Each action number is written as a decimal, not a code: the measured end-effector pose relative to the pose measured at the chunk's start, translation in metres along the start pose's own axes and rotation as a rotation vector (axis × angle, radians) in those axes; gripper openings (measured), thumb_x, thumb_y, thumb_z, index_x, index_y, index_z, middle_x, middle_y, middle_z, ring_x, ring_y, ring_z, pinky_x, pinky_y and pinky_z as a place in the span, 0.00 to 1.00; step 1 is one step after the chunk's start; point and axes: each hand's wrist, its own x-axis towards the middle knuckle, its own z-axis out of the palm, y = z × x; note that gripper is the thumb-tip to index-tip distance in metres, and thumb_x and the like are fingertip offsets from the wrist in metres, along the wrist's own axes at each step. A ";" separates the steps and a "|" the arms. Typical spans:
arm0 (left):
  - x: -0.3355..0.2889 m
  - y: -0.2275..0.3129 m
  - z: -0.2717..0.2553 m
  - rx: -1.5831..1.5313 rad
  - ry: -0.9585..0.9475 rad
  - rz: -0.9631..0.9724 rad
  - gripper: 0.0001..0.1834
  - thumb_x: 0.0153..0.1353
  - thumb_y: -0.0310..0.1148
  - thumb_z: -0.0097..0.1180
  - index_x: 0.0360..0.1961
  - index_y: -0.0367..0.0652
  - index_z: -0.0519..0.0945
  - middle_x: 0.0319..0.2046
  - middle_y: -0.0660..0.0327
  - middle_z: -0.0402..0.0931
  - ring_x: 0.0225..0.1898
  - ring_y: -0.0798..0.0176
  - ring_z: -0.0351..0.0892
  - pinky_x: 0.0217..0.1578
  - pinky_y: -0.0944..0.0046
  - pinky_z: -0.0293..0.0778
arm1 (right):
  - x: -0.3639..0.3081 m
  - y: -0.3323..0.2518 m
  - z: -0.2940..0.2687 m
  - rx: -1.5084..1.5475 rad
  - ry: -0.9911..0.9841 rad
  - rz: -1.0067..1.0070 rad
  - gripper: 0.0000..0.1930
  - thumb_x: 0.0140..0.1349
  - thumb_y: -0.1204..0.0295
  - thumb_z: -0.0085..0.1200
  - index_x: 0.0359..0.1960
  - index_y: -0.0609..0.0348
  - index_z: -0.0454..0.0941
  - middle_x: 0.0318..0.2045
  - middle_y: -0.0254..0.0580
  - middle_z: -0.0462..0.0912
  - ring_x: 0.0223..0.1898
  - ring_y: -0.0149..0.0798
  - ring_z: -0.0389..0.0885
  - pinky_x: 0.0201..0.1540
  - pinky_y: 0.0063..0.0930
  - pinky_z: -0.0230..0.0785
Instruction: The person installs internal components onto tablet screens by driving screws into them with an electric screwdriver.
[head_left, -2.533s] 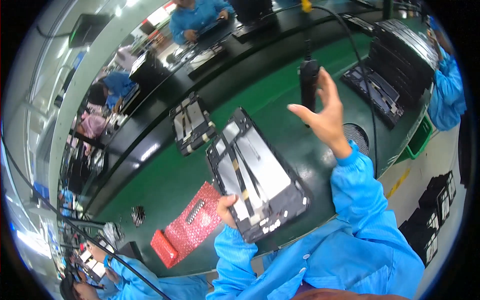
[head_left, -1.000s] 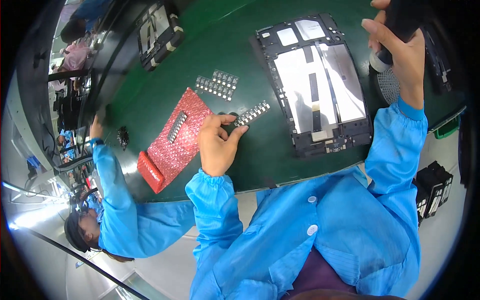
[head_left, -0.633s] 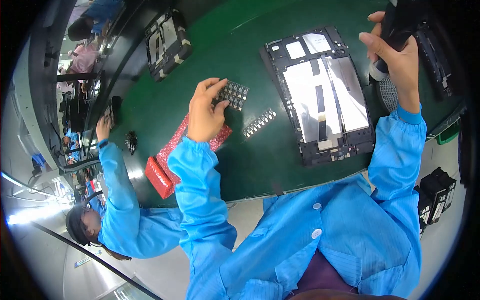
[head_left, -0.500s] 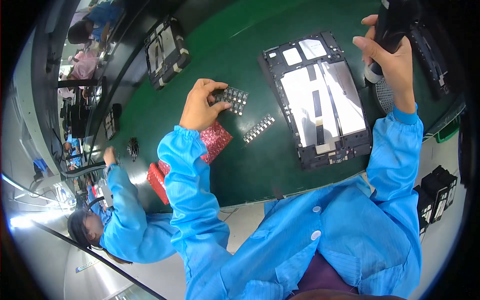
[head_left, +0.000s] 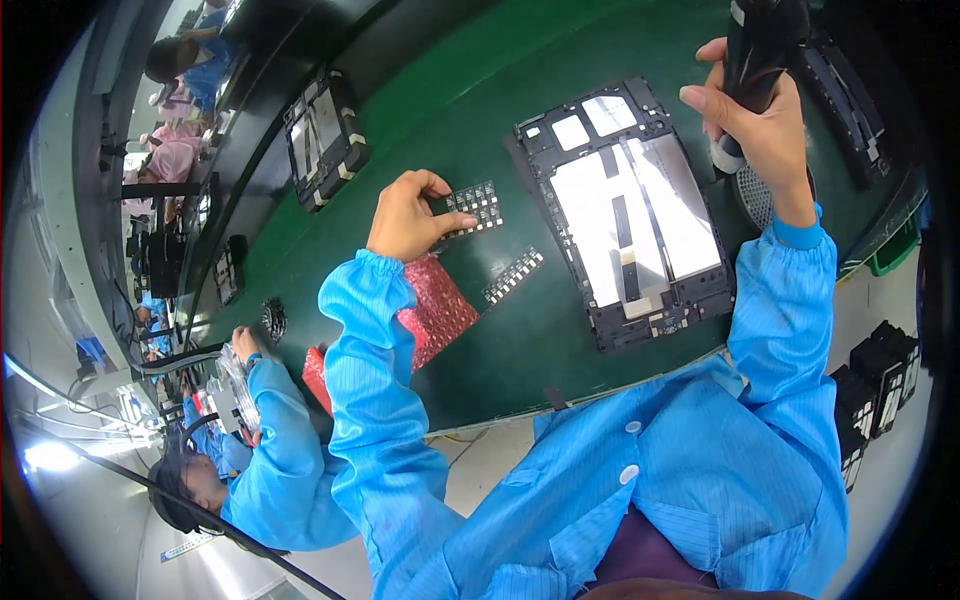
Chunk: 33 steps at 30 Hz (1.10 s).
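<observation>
My left hand (head_left: pixel 412 213) pinches a small clear sheet (head_left: pixel 474 207) with rows of little dark and silver pieces between thumb and fingers, just above the table. A narrow strip (head_left: pixel 514 276) of similar pieces lies to its right. Below the wrist rests a red bubble-wrap pouch (head_left: pixel 440 310), partly covered by my sleeve. My right hand (head_left: pixel 765 130) is wrapped round a thick black tool (head_left: pixel 757 60) with a pale silvery end; its kind is unclear. Between my hands lies a black device frame (head_left: pixel 628 215) with shiny white panels and a dark flat cable.
On the green table (head_left: pixel 430 130), more black frames lie at the far left (head_left: pixel 325 140) and far right (head_left: pixel 845 105). A round mesh piece (head_left: pixel 757 195) sits under my right hand. At the left, a co-worker in a blue sleeve (head_left: pixel 285 430) works near a dark bundle (head_left: pixel 273 320).
The sheet in my left hand has turned slightly flatter toward the view. My right hand and the black tool have shifted a little left. The co-worker's hand has moved right.
</observation>
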 end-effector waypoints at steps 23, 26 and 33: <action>-0.022 -0.008 -0.001 0.184 0.406 0.383 0.09 0.40 0.24 0.68 0.21 0.35 0.78 0.27 0.54 0.78 0.27 0.59 0.78 0.28 0.63 0.71 | -0.001 -0.031 0.017 -0.012 0.001 0.075 0.17 0.51 0.75 0.62 0.42 0.63 0.73 0.19 0.32 0.73 0.18 0.27 0.72 0.24 0.22 0.63; -0.039 0.023 0.016 0.003 0.586 0.411 0.10 0.43 0.21 0.66 0.23 0.35 0.76 0.30 0.54 0.79 0.33 0.57 0.79 0.34 0.65 0.73 | 0.001 -0.037 0.015 0.064 0.037 0.076 0.21 0.45 0.78 0.66 0.41 0.66 0.70 0.18 0.34 0.75 0.16 0.27 0.74 0.19 0.19 0.64; -0.095 0.106 0.101 -0.262 0.436 0.802 0.11 0.37 0.19 0.66 0.23 0.41 0.77 0.27 0.59 0.78 0.34 0.56 0.79 0.35 0.59 0.73 | 0.003 -0.060 -0.007 0.309 0.117 0.069 0.23 0.47 0.78 0.67 0.44 0.67 0.70 0.20 0.36 0.78 0.18 0.27 0.76 0.20 0.19 0.66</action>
